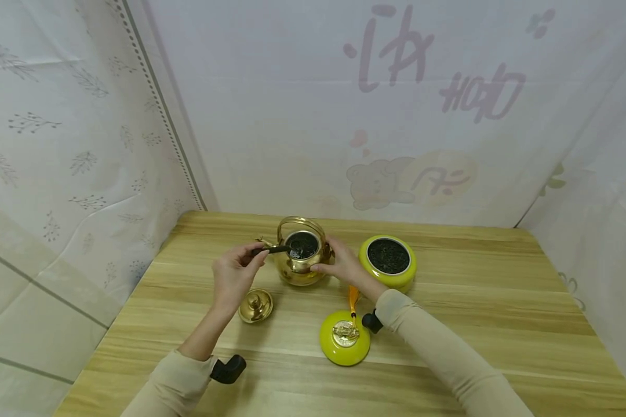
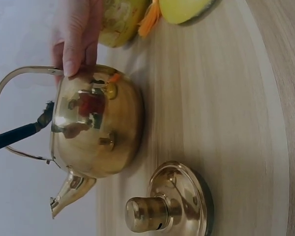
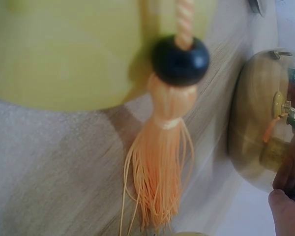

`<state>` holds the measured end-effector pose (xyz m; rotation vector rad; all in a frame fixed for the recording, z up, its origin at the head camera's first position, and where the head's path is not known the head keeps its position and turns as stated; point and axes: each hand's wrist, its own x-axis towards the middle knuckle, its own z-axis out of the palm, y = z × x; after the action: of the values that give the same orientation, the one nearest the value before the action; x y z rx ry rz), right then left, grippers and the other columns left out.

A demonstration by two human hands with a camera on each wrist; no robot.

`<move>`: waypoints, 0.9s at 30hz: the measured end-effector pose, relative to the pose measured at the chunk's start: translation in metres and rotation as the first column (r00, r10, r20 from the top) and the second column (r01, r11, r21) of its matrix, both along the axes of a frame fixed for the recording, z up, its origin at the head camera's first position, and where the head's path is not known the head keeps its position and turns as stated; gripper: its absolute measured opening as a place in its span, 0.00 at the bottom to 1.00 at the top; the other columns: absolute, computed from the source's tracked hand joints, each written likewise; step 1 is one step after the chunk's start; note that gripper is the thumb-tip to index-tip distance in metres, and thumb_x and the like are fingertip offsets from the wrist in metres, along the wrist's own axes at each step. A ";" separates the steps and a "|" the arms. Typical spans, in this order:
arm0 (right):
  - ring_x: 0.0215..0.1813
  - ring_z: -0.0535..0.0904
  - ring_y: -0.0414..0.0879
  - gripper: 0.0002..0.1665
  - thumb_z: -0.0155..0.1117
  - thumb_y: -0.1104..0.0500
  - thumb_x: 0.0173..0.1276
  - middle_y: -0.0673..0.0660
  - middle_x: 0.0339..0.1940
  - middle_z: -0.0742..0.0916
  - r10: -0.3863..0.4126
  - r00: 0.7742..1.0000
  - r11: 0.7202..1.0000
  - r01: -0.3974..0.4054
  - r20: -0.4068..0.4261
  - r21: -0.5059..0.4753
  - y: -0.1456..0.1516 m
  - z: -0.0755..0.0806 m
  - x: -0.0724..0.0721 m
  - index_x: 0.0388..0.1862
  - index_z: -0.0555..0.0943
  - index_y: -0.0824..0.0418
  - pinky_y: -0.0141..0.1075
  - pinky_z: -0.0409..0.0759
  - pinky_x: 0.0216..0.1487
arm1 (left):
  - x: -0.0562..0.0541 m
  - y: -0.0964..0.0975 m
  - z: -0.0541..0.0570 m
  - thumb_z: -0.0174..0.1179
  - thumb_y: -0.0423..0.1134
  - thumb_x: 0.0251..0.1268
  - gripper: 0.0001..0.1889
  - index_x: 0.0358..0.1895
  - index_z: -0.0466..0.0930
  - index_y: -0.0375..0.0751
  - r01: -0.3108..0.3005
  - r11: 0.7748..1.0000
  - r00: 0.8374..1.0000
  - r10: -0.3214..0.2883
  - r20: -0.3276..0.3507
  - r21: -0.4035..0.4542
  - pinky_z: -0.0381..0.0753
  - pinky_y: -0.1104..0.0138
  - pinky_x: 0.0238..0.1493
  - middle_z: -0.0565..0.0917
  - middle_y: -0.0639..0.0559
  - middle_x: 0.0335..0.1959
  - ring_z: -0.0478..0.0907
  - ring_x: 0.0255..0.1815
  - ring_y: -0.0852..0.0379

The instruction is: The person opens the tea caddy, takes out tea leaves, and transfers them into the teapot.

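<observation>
My left hand (image 1: 235, 273) pinches a slim dark tea scoop (image 1: 273, 250) by its handle. The scoop's tip, with dark leaves on it in the left wrist view, is at the mouth of a shiny gold teapot (image 1: 297, 277). Dark contents show inside the pot's pale rim. My right hand (image 1: 346, 267) holds the pot's right side, thumb at the rim, other fingers partly hidden behind it. The arched handle (image 2: 20, 70) stands upright and the spout (image 2: 71, 194) points left. The gold teapot lid (image 1: 256, 305) lies just left of the pot.
A yellow jar (image 1: 404, 282) full of dark tea leaves (image 1: 388, 256) stands right of the pot. Its yellow lid (image 1: 344, 354), with a gold knob and an orange tassel (image 3: 160, 172), lies nearer on the wooden table (image 1: 475, 313). Fabric walls (image 1: 271, 116) rise behind.
</observation>
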<state>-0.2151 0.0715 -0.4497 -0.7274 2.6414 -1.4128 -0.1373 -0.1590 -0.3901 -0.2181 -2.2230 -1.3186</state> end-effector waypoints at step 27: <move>0.67 0.67 0.55 0.43 0.74 0.58 0.54 0.61 0.65 0.73 0.026 1.000 0.998 -0.025 0.010 -0.056 0.000 -0.001 -0.001 0.68 0.66 0.62 0.48 0.69 0.65 | 0.009 -0.005 -0.008 0.67 0.26 0.52 0.08 0.38 0.85 0.30 -0.025 0.998 0.989 0.016 -0.149 -0.058 0.73 0.82 0.21 0.85 0.43 0.28 0.79 0.21 0.62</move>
<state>-0.2162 0.0719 -0.4511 -0.7539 2.5853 -1.4849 -0.1284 -0.1643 -0.3978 -0.3051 -2.1352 -1.1866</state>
